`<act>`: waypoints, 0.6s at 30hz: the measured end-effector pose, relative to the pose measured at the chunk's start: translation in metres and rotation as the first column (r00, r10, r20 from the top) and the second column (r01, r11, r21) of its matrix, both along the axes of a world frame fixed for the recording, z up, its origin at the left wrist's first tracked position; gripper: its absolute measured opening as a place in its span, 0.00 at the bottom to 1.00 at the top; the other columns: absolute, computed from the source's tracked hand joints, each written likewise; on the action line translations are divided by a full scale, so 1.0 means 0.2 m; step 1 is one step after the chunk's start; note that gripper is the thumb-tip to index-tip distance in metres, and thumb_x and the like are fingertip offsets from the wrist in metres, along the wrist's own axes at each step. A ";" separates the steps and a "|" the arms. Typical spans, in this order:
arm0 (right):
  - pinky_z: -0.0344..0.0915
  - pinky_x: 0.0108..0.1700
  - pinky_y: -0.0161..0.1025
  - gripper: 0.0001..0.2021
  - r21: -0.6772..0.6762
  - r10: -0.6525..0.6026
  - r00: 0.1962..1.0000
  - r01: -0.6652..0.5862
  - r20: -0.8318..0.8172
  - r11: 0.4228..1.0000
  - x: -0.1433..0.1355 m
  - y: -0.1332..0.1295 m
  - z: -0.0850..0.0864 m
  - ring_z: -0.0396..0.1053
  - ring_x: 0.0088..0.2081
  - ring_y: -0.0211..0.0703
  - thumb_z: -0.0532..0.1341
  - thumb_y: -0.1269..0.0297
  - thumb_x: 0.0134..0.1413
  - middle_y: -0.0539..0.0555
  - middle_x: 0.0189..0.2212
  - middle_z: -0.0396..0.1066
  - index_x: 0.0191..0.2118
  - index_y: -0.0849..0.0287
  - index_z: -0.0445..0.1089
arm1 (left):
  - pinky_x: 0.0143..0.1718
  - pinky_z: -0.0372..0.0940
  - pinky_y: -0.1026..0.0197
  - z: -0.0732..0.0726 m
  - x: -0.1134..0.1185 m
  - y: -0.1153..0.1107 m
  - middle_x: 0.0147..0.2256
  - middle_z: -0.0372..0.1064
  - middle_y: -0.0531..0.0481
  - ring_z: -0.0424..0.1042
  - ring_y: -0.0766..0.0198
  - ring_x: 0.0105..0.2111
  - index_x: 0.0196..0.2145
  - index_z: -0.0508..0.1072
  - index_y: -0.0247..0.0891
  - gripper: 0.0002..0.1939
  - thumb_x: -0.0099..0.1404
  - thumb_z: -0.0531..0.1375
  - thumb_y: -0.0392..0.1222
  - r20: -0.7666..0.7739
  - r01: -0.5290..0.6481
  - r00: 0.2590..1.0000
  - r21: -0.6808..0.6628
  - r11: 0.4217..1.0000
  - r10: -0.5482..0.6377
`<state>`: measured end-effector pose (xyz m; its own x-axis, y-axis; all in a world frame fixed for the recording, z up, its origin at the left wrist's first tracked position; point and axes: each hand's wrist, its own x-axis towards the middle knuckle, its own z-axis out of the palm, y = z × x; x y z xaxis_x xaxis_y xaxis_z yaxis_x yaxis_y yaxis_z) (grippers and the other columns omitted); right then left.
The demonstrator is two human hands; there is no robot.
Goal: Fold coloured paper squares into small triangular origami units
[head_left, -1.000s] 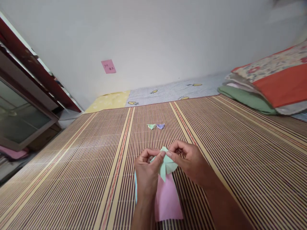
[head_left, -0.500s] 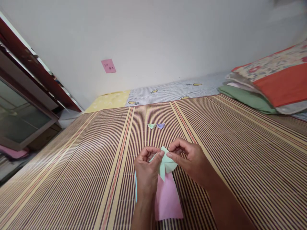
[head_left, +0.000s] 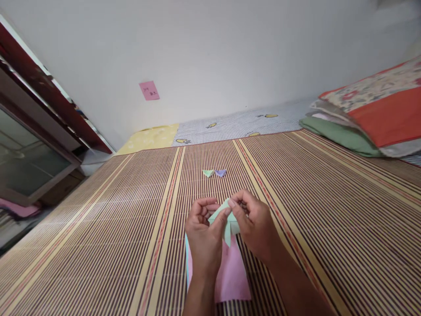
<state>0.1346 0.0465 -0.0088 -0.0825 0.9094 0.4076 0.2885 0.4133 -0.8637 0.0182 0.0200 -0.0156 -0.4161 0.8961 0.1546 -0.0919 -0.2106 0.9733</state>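
Note:
A partly folded sheet of mint green paper (head_left: pixel 228 229) is held up between both hands, a pointed flap hanging from its lower side. My left hand (head_left: pixel 205 228) pinches it from the left, thumb on the near face. From the right, my right hand (head_left: pixel 251 219) grips its upper edge between thumb and fingers. Part of the paper is hidden behind the thumbs. Beneath the hands lies pink paper (head_left: pixel 233 274), with a light blue edge showing at its left. Farther off, a small folded green paper (head_left: pixel 208 173) sits beside a folded purple paper (head_left: pixel 220 173).
Everything rests on a striped bamboo mat (head_left: pixel 108 232). Folded bedding (head_left: pixel 381 109) is piled at the right. A patterned cloth (head_left: pixel 223 127) runs along the wall, where a pink note (head_left: pixel 149 90) is stuck. A glass-fronted cabinet (head_left: pixel 29 153) stands at the left.
The top of the green paper has been folded over into a slanted edge. My right thumb has moved up to its peak, and both hands are closer together.

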 end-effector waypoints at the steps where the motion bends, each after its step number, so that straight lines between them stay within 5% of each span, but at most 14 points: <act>1: 0.60 0.29 0.37 0.10 0.011 -0.010 1.000 0.010 0.000 1.000 0.00 0.00 0.00 0.66 0.26 0.40 0.55 0.62 0.66 0.49 0.24 0.67 0.31 0.57 0.64 | 0.31 0.70 0.65 0.01 0.00 0.00 0.32 0.74 0.51 0.74 0.64 0.31 0.40 0.73 0.38 0.17 0.56 0.73 0.41 0.012 0.010 1.000 0.003 1.000 -0.010; 13: 0.56 0.21 0.34 0.11 0.006 -0.052 0.989 0.054 -0.135 0.999 0.09 0.04 -0.02 0.57 0.20 0.35 0.58 0.59 0.66 0.45 0.20 0.61 0.32 0.56 0.65 | 0.31 0.69 0.66 0.02 -0.03 0.00 0.28 0.74 0.54 0.72 0.68 0.27 0.38 0.73 0.37 0.15 0.57 0.73 0.41 0.145 0.088 0.985 0.005 0.996 -0.088; 18: 0.55 0.22 0.34 0.10 0.087 -0.110 0.991 0.116 -0.074 0.989 0.09 0.05 -0.02 0.58 0.20 0.35 0.58 0.60 0.66 0.45 0.20 0.61 0.32 0.57 0.66 | 0.33 0.68 0.66 0.01 -0.07 0.01 0.28 0.73 0.54 0.71 0.68 0.28 0.40 0.74 0.37 0.09 0.65 0.67 0.43 0.224 0.154 0.962 0.029 0.988 -0.156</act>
<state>0.1535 0.0561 -0.0130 0.0497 0.8703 0.4901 0.2788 0.4591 -0.8435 0.0041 0.0222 -0.0136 -0.2975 0.9511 0.0836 -0.3408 -0.1876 0.9212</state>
